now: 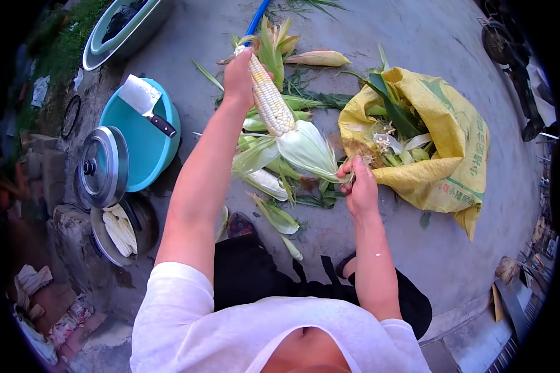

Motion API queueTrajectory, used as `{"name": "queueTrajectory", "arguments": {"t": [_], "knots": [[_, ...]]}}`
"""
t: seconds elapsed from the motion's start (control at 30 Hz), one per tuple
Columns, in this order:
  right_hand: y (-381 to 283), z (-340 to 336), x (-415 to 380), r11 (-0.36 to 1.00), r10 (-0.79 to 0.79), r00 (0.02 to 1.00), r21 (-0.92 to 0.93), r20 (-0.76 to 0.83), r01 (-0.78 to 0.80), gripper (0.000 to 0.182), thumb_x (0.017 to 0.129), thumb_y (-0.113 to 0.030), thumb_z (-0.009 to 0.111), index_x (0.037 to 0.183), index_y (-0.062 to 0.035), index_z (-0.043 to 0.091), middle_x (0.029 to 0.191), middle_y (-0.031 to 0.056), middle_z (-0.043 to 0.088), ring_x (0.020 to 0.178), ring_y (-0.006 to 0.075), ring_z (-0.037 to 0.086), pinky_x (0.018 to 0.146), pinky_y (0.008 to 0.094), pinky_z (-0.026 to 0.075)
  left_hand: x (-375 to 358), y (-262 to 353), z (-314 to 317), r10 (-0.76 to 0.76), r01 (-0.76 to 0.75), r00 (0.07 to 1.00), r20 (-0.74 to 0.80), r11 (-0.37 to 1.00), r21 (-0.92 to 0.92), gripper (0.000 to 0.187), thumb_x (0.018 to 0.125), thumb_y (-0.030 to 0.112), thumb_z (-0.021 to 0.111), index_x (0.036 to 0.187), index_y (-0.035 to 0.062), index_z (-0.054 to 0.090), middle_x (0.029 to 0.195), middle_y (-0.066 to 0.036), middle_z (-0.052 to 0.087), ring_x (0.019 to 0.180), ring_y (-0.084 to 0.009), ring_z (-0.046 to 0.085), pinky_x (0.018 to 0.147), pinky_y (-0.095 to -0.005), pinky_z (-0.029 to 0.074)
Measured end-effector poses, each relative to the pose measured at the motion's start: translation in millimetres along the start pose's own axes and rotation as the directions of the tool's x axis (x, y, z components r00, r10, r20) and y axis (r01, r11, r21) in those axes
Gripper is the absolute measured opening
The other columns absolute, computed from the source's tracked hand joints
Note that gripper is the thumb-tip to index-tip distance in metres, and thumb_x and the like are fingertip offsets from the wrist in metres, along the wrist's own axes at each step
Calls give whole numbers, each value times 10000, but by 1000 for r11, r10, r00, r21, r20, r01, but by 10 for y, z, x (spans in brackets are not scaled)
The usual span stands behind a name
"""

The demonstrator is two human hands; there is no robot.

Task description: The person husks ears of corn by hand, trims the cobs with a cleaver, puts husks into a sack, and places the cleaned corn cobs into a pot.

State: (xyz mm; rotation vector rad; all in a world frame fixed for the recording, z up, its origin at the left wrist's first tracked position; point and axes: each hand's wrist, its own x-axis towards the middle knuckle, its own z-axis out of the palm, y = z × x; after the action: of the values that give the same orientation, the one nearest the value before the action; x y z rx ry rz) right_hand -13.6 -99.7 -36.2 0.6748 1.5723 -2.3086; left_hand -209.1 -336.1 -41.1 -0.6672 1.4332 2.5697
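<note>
An ear of corn with pale kernels lies slantwise between my two hands. My left hand is closed around its far end. Peeled-back green husk still hangs from the near end of the cob. The tips of that husk are pinched in the fingers of my right hand. Below the cob, on the ground, are more husks and ears, including a whitish one. Close by my right hand gapes a yellow woven sack, with husks and leaves inside.
To the left stands a turquoise basin with a cleaver across its rim. A pot lid leans against it, above a pot holding something pale. A blue hose and an unopened ear lie farther off.
</note>
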Motion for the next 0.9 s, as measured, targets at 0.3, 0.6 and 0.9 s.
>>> {"name": "queueTrajectory", "arguments": {"t": [0.3,0.6,0.9], "knots": [[-12,418,183,950,-202,967,-207,156,231,726,776,-367,688,1281,17,334,1170,100,504,1057,164,503,964,315,358,-659,249,498,293,-321,907,304,946,45,282,856,290,479,928,17,481,757,-110,563,623,-222,598,581,-354,504],[-226,630,136,964,211,858,46,468,-262,599,697,-72,721,1224,24,455,1080,97,591,954,180,593,852,314,476,-920,257,639,223,-279,828,514,960,32,323,849,290,482,979,-4,502,832,-138,593,711,-227,611,650,-333,505],[-495,761,-172,980,22,886,166,464,-112,518,723,-86,701,1188,13,495,1049,98,610,917,171,612,821,309,499,-1267,322,757,125,-123,862,492,992,-36,299,883,257,550,1051,17,493,800,-65,571,676,-133,578,595,-265,484]]}}
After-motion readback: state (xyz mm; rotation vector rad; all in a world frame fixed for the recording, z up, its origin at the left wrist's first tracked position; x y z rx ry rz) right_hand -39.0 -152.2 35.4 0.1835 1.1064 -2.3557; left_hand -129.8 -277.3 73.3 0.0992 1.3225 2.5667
